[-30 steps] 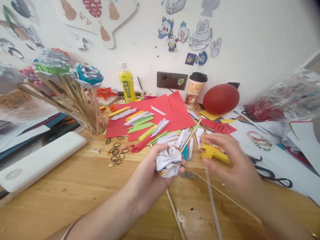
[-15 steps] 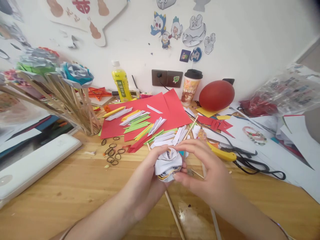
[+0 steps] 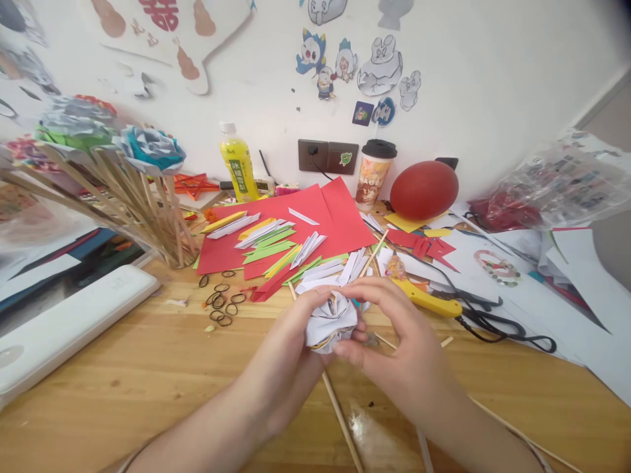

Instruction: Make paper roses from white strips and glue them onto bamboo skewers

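A white paper flower (image 3: 331,323) with yellowish inner edges is held between both hands above the wooden table. My left hand (image 3: 292,341) is closed round its left side and underside, thumb near the top. My right hand (image 3: 394,328) grips the flower from the right, its thumb at the lower petals and fingers on the upper edge. A thin wooden stick (image 3: 341,420) slants down from beneath the flower; whether the two are joined is hidden. Folded white paper strips (image 3: 320,272) lie just beyond the hands.
Red paper sheets (image 3: 340,210) bear green, yellow and white strips. Black rubber bands (image 3: 219,299) lie left of the hands, a yellow glue gun (image 3: 428,299) right. Behind stand a yellow bottle (image 3: 239,164), a cup (image 3: 374,174) and a red balloon (image 3: 424,189). Stick-stemmed paper flowers (image 3: 152,148) stand left.
My right thumb has shifted slightly left along the flower's lower edge, and the lower petals look more pressed together. Both hands keep their hold.
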`<state>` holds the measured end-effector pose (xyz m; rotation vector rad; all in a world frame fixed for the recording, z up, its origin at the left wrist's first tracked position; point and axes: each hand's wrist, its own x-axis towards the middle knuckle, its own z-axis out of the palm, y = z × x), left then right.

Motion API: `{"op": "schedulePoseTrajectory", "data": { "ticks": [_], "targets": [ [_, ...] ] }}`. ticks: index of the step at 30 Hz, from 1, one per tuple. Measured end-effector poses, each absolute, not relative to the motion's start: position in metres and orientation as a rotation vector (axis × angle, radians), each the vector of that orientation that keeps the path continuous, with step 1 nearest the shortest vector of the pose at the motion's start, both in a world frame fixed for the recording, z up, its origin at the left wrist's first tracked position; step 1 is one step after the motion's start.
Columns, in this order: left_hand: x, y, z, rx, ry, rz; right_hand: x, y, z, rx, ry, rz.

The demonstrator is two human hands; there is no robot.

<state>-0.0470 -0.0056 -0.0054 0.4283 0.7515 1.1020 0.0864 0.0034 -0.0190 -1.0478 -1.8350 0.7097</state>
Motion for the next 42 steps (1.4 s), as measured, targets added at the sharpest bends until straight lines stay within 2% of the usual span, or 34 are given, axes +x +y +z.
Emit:
{"op": "schedulePoseTrajectory", "data": {
  "ticks": [8, 16, 22, 32, 42],
  "targets": [
    [-0.046, -0.006, -0.003, 0.411, 0.732, 1.132, 0.085, 0.002, -0.020, -1.003, -1.864, 0.638],
    [-0.047, -0.001, -0.008, 0.292, 0.762, 1.080, 0.091, 0.008, -0.029, -0.835, -2.045, 0.370],
    [-0.047, -0.001, -0.011, 0.339, 0.714, 1.065, 0.092, 0.010, -0.034, -0.803, -2.039, 0.306],
    [-0.046, 0.001, -0.013, 0.303, 0.772, 1.120, 0.088, 0.009, -0.039, -0.855, -1.983, 0.356],
    [-0.041, 0.004, -0.017, 0.286, 0.779, 1.321, 0.074, -0.002, -0.050, -0.858, -1.835, 0.060]
  ]
}}
